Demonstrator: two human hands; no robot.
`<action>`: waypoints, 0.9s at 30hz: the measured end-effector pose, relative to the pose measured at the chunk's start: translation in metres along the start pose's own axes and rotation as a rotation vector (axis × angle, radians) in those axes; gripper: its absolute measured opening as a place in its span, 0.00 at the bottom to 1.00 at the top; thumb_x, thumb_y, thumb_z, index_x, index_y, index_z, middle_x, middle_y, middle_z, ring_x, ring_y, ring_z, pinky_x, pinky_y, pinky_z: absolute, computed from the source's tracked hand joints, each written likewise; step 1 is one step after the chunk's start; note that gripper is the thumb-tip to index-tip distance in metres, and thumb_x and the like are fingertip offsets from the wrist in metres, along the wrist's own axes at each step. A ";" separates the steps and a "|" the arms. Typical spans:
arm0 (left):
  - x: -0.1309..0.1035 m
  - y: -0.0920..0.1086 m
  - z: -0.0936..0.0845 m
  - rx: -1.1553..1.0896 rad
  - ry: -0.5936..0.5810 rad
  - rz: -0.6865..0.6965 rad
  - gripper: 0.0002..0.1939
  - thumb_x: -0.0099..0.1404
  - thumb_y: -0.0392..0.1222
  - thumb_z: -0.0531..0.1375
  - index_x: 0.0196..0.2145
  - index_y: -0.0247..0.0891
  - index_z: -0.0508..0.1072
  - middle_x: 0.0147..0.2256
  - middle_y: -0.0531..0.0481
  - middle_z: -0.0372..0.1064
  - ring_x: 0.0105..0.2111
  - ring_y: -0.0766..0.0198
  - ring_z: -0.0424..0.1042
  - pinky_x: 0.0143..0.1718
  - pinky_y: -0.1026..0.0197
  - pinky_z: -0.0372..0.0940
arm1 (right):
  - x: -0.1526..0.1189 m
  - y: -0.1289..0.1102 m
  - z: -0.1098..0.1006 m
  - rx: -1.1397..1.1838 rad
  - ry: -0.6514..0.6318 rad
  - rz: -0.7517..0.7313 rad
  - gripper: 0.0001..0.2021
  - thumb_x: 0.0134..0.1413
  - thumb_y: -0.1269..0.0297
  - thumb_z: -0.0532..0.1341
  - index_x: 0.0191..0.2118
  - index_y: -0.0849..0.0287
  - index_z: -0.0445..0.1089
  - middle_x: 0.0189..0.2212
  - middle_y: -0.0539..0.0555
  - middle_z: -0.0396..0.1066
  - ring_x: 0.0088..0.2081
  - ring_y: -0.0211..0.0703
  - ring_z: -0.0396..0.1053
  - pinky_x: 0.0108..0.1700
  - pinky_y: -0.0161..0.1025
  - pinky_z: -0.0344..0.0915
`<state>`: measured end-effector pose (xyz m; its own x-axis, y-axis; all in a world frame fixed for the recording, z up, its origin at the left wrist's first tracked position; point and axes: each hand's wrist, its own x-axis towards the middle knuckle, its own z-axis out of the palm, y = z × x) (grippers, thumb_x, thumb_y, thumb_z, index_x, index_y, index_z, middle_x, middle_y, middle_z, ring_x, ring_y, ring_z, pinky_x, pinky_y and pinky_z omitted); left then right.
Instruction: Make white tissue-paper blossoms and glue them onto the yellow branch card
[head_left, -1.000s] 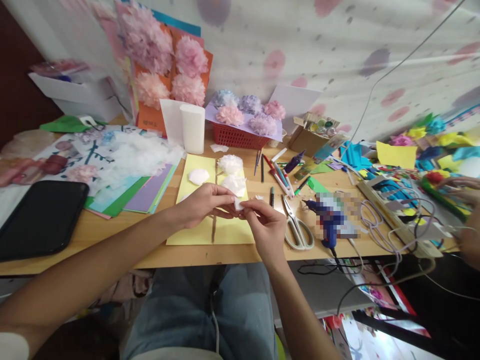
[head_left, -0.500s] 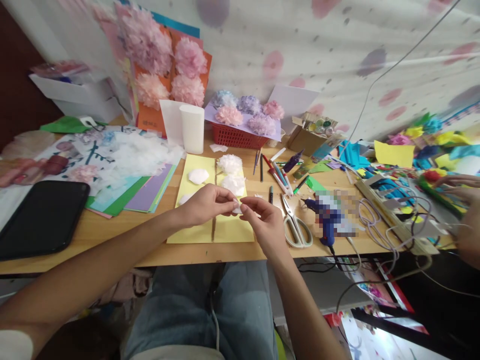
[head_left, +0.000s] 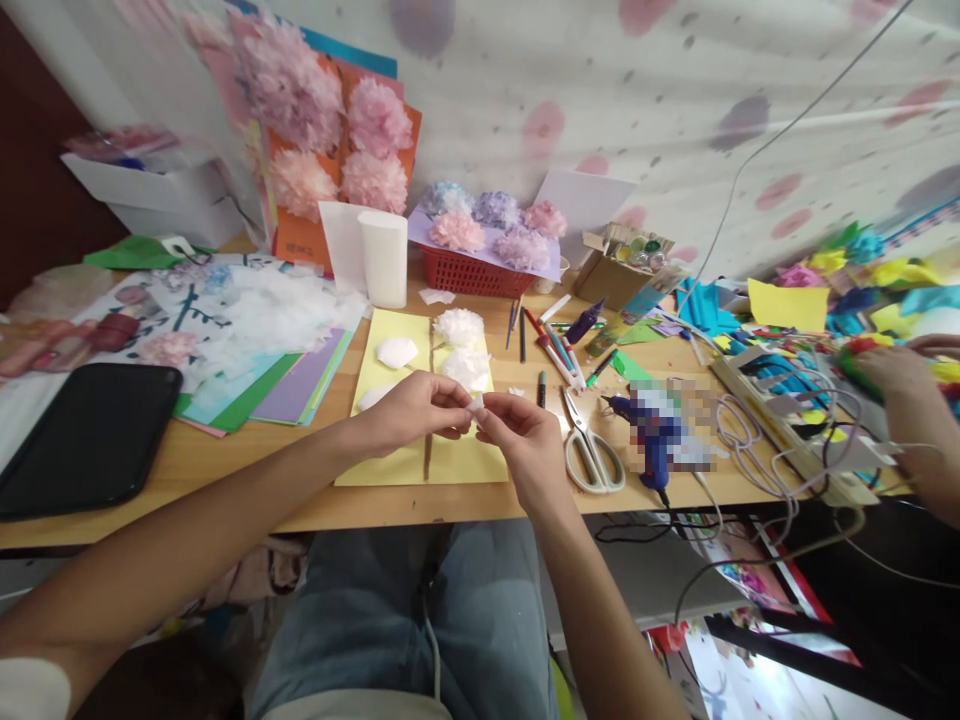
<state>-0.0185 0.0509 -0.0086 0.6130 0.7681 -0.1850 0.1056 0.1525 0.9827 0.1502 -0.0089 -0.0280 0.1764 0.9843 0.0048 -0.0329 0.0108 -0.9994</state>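
Observation:
Both hands meet over a yellow sheet [head_left: 390, 465] with a brown strip down its middle. My left hand [head_left: 412, 408] and my right hand [head_left: 521, 432] pinch a small piece of white tissue paper [head_left: 477, 404] between their fingertips. Most of that piece is hidden by the fingers. Beyond the hands, ruffled white paper flowers [head_left: 460, 327] sit on the sheet's right half. A flat white paper piece [head_left: 397, 352] lies on the left half, and another shows partly behind my left hand.
Scissors [head_left: 592, 450] and a blue glue gun [head_left: 654, 440] lie to the right, near a power strip [head_left: 799, 430] with tangled cables. A black phone-like slab [head_left: 90, 435] is at left. Behind stands a red basket [head_left: 476, 272] topped with paper flowers. A co-worker's hand [head_left: 904, 380] is far right.
My fingertips have shifted slightly on the white tissue piece, which shows less below them now. The co-worker's hands at far right have moved over the coloured pieces.

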 end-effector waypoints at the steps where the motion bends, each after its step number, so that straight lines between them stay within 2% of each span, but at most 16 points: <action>1: 0.000 0.000 0.000 0.002 -0.009 -0.010 0.11 0.55 0.44 0.68 0.32 0.34 0.76 0.29 0.50 0.73 0.31 0.66 0.72 0.36 0.61 0.69 | 0.001 0.000 -0.002 -0.024 -0.013 -0.001 0.15 0.45 0.52 0.73 0.34 0.57 0.79 0.29 0.52 0.79 0.30 0.41 0.74 0.36 0.39 0.73; 4: -0.001 0.003 0.001 -0.018 -0.021 -0.040 0.11 0.55 0.44 0.68 0.32 0.34 0.77 0.30 0.50 0.73 0.32 0.65 0.72 0.37 0.60 0.70 | 0.002 0.000 -0.004 -0.019 -0.024 0.011 0.13 0.46 0.53 0.73 0.32 0.57 0.79 0.27 0.52 0.78 0.28 0.39 0.73 0.35 0.39 0.73; 12: -0.001 0.006 0.000 -0.073 -0.009 -0.060 0.11 0.54 0.44 0.68 0.31 0.34 0.77 0.33 0.48 0.74 0.35 0.63 0.74 0.36 0.60 0.74 | -0.004 0.001 0.001 0.195 -0.020 0.088 0.08 0.43 0.58 0.73 0.30 0.55 0.79 0.27 0.49 0.77 0.30 0.38 0.74 0.36 0.37 0.75; 17: -0.002 0.006 -0.001 -0.092 -0.015 -0.065 0.11 0.54 0.44 0.68 0.32 0.34 0.78 0.32 0.47 0.74 0.36 0.60 0.75 0.37 0.58 0.75 | -0.005 0.003 0.000 0.196 -0.035 0.035 0.06 0.45 0.59 0.71 0.29 0.55 0.79 0.29 0.49 0.78 0.33 0.41 0.76 0.43 0.43 0.77; 20: -0.003 0.007 0.001 -0.104 -0.011 -0.076 0.13 0.56 0.47 0.67 0.31 0.34 0.78 0.32 0.46 0.73 0.38 0.59 0.74 0.36 0.57 0.76 | -0.005 0.002 0.001 0.195 -0.025 0.025 0.05 0.46 0.60 0.70 0.29 0.55 0.79 0.29 0.49 0.78 0.33 0.41 0.76 0.43 0.45 0.77; 27: -0.004 0.006 0.004 -0.010 0.009 -0.035 0.15 0.56 0.51 0.68 0.31 0.34 0.75 0.31 0.48 0.72 0.35 0.61 0.73 0.33 0.60 0.76 | -0.009 0.003 -0.002 0.178 -0.044 0.014 0.06 0.50 0.59 0.68 0.31 0.54 0.79 0.29 0.50 0.77 0.34 0.41 0.76 0.42 0.42 0.77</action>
<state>-0.0173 0.0459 -0.0021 0.6022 0.7676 -0.2193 0.1190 0.1853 0.9754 0.1508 -0.0183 -0.0307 0.1313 0.9913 -0.0034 -0.2093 0.0244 -0.9776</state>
